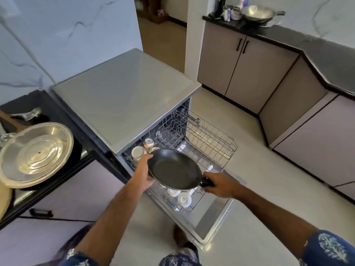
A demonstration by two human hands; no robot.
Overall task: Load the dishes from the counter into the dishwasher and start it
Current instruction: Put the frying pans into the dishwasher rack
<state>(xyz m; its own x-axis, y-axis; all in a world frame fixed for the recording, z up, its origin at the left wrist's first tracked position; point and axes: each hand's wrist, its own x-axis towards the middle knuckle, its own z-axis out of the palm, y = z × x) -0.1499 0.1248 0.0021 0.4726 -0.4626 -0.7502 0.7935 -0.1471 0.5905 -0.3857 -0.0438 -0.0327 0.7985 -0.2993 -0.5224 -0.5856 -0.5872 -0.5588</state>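
Observation:
A black frying pan hangs over the open dishwasher. My right hand grips its black handle. My left hand holds the pan's far rim, thumb on top. The upper wire rack is pulled out and mostly bare, with white cups at its left end. Below the pan, white cups sit upside down in the lower rack. The dishwasher door lies open toward me.
On the black counter at left lies a large steel lid over a dark pot. A steel wok and small bottles stand on the far counter. Beige cabinets line the right side, with pale floor between.

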